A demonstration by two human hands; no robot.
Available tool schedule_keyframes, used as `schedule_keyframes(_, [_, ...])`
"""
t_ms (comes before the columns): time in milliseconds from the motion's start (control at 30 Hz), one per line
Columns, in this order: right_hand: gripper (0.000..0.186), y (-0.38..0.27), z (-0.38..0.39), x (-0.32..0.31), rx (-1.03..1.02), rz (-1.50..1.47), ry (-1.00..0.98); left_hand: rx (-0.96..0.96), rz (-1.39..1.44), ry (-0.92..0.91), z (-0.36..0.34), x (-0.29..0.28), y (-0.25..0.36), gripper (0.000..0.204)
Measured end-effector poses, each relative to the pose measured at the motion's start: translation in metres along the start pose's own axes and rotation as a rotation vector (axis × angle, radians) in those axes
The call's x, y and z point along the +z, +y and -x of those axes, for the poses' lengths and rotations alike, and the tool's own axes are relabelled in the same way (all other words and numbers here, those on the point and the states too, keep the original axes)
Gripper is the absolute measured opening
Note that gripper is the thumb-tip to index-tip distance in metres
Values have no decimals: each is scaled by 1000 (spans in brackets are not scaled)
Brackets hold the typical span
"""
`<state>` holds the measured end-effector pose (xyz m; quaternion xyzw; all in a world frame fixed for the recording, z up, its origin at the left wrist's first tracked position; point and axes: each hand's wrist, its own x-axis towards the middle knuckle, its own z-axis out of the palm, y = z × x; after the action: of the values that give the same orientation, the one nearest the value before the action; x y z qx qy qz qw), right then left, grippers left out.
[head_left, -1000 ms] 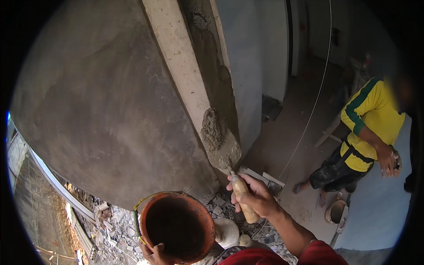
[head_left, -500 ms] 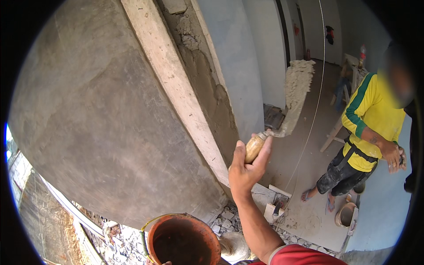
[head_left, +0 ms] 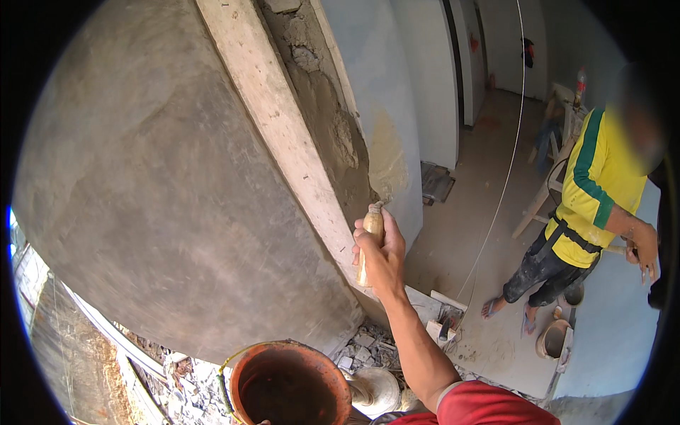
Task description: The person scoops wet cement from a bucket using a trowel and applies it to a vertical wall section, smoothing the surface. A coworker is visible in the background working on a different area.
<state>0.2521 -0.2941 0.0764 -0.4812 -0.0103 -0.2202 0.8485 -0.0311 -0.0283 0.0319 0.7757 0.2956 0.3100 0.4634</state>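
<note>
My right hand is closed around the wooden handle of a trowel, held up in front of the narrow mortar strip. The trowel's blade is smeared by motion; a blurred tan shape shows above its neck, before the pale blue wall. An orange bucket with a dark inside stands at the bottom. Only a fingertip of my left hand shows, at the bucket's near rim; the rest of that hand is out of the picture. A long wooden board runs along the strip's left side.
A smooth grey plastered wall fills the left. Broken rubble lies beyond the bucket. To the right stands a person in a yellow shirt, near a small bucket and a wooden trestle. A thin string hangs down.
My right hand has swung left and turned, bringing the trowel from over the floor to the mortar strip. The strip's surface looks rougher. The other person's hands have moved slightly.
</note>
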Motion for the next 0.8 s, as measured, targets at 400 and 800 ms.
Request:
schedule_keyframes(400, [44,-2,6,20,340,-497,3,31,-34,23,5,-16,3,58])
schedule_keyframes(800, [29,-31,33,47,333,-621,-148,42,69,56,14,-14,-5,55])
